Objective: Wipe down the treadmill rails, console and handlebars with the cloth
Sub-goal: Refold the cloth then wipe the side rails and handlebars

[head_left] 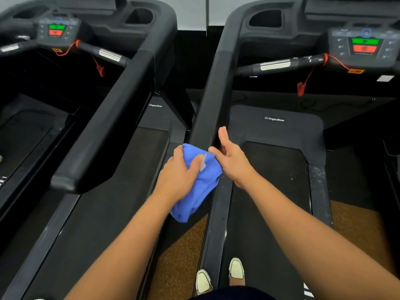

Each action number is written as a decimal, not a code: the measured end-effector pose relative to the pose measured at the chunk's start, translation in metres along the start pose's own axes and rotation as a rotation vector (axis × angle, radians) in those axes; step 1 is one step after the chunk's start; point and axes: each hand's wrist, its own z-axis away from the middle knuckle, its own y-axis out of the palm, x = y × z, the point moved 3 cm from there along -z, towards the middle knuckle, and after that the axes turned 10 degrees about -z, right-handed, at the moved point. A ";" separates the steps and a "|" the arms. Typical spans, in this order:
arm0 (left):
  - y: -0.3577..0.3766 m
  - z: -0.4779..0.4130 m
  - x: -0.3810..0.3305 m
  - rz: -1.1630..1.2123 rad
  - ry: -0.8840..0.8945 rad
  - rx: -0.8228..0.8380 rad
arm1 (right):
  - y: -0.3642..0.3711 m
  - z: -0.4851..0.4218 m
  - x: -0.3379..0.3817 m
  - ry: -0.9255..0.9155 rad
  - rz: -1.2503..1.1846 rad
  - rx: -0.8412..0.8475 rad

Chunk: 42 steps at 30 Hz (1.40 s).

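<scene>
While the left hand gripped the blue cloth at the near end of the handrail, right hand just beside it, thumb lying along the handrail, its grip impossible to tell

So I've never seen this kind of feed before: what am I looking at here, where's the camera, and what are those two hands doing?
This single picture comes from a camera on a person's head, looking down over their arms. Two black treadmills stand side by side. The left hand grips a bunched blue cloth against the near end of the right treadmill's left handrail. The right hand rests on that same rail end, thumb up along its side; most of its fingers are hidden. The console with green and red buttons lies farther ahead.
</scene>
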 end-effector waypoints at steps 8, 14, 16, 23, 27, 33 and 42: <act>0.020 0.040 -0.014 -0.651 0.194 -0.181 | -0.003 -0.004 -0.001 0.006 -0.001 0.000; -0.005 -0.008 0.000 0.108 0.152 0.063 | -0.002 -0.002 0.000 0.006 0.000 0.009; -0.004 -0.002 0.005 0.212 0.052 0.058 | -0.001 -0.003 0.001 0.017 -0.006 0.019; 0.030 0.056 -0.014 -0.709 0.030 -0.271 | -0.003 -0.003 -0.001 0.020 -0.005 0.033; 0.020 0.025 -0.020 -0.649 0.175 -0.228 | -0.007 -0.006 0.000 0.011 -0.023 0.027; 0.006 0.004 -0.016 -0.306 0.054 -0.172 | -0.006 -0.005 -0.002 0.024 -0.040 -0.016; 0.045 0.057 0.032 -0.225 0.444 -0.682 | -0.005 -0.008 -0.005 0.040 -0.051 -0.004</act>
